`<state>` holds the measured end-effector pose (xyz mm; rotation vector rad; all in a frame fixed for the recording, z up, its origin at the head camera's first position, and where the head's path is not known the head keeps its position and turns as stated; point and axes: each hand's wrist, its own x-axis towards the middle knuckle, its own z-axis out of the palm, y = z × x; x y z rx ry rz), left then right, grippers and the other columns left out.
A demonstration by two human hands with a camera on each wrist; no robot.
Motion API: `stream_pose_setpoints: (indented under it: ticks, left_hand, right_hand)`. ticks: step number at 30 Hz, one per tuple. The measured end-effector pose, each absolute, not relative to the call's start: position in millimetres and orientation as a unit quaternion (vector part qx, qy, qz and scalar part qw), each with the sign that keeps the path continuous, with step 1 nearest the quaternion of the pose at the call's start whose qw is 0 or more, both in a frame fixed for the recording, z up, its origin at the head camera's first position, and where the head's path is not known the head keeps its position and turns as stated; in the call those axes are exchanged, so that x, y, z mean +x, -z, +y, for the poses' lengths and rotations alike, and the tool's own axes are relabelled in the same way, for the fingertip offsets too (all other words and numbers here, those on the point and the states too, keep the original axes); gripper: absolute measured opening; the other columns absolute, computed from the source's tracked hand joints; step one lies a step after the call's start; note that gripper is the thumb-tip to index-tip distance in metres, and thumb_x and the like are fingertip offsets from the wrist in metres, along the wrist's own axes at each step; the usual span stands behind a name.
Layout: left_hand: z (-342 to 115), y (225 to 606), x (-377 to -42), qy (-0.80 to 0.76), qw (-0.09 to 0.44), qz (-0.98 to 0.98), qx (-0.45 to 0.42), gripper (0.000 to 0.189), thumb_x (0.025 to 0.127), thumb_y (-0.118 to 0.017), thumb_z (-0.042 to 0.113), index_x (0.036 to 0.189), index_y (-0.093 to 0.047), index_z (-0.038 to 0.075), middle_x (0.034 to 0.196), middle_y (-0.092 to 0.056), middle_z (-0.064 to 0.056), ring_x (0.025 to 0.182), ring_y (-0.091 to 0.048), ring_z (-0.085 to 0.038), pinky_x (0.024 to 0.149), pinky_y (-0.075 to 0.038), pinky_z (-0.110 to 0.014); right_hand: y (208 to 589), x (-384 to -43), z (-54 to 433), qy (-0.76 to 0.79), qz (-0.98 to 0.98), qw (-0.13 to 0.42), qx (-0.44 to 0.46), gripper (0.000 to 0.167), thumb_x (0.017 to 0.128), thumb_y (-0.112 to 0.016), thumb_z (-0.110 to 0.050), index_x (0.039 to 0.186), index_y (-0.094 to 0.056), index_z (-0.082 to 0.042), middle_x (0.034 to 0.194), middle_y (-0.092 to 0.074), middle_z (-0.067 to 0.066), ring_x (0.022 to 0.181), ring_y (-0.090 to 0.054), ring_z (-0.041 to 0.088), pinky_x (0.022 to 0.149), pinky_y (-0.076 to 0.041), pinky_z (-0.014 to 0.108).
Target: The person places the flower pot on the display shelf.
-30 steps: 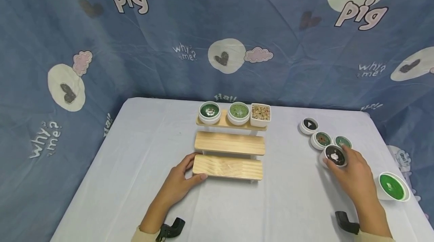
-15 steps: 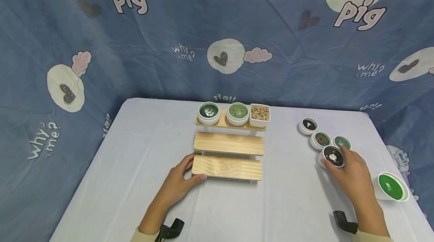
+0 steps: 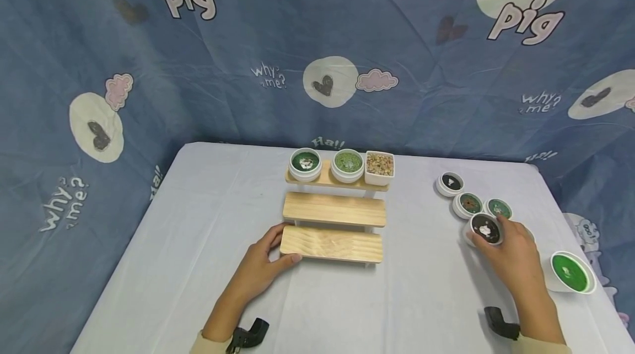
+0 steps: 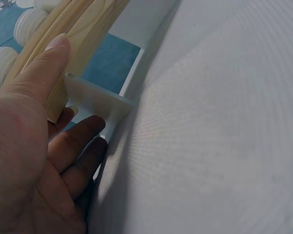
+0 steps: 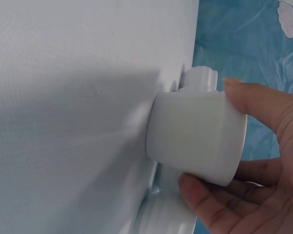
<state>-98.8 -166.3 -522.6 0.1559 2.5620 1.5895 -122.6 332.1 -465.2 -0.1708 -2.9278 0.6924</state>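
My left hand (image 3: 261,267) grips the left end of the lowest step of a three-step wooden display stand (image 3: 334,209). In the left wrist view, the thumb lies on the wooden board (image 4: 83,44), and the other fingers are beneath it beside a clear support leg (image 4: 95,95). On the right, my right hand (image 3: 518,257) holds a round white cup (image 3: 486,229) with a dark top and a white figure on it. Thumb and fingers pinch this cup near its rim, as the right wrist view shows; its base is right at the tablecloth.
Two round green-topped cups (image 3: 305,164) and a square bowl of grainy bits (image 3: 380,166) stand on the top step. Close behind the held cup are a black-topped cup (image 3: 450,183), a brown-green cup (image 3: 468,205) and a green cup (image 3: 499,209). A bright-green bowl (image 3: 570,272) sits near the right edge.
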Motion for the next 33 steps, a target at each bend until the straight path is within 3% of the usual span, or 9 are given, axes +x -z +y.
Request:
stream_pose_setpoints:
  ticks: [7, 15, 33]
  left_hand:
    - [-166.8, 523.0, -101.0, -0.528, 0.062, 0.845, 0.057, 0.078, 0.088, -0.083, 0.049, 0.153, -0.049, 0.023, 0.141, -0.066, 0.000, 0.145, -0.045, -0.026, 0.120, -0.028, -0.061]
    - [-167.1, 522.8, -101.1, -0.525, 0.069, 0.847, 0.052, 0.078, 0.088, -0.082, 0.052, 0.153, -0.048, 0.026, 0.142, -0.065, 0.002, 0.146, -0.045, -0.024, 0.121, -0.028, -0.060]
    - [-167.1, 524.5, -99.9, -0.520, 0.060, 0.850, 0.055, 0.078, 0.088, -0.083, 0.051, 0.153, -0.049, 0.024, 0.140, -0.066, 0.000, 0.145, -0.046, -0.026, 0.120, -0.028, -0.061]
  right_hand:
    - [464.0, -122.8, 329.9, -0.227, -0.970, 0.043, -0.073, 0.084, 0.094, -0.078, -0.039, 0.139, -0.044, 0.023, 0.132, -0.045, 0.049, 0.126, -0.041, 0.065, 0.103, -0.033, 0.075]
    - [465.4, -120.1, 327.8, -0.223, -0.972, 0.046, -0.065, 0.084, 0.093, -0.080, -0.040, 0.137, -0.046, 0.022, 0.127, -0.048, 0.048, 0.118, -0.046, 0.067, 0.099, -0.037, 0.076]
    - [467.2, -116.3, 324.6, -0.230, -0.970, 0.049, -0.066, 0.085, 0.092, -0.081, -0.040, 0.139, -0.045, 0.021, 0.129, -0.048, 0.046, 0.120, -0.046, 0.067, 0.100, -0.037, 0.076]
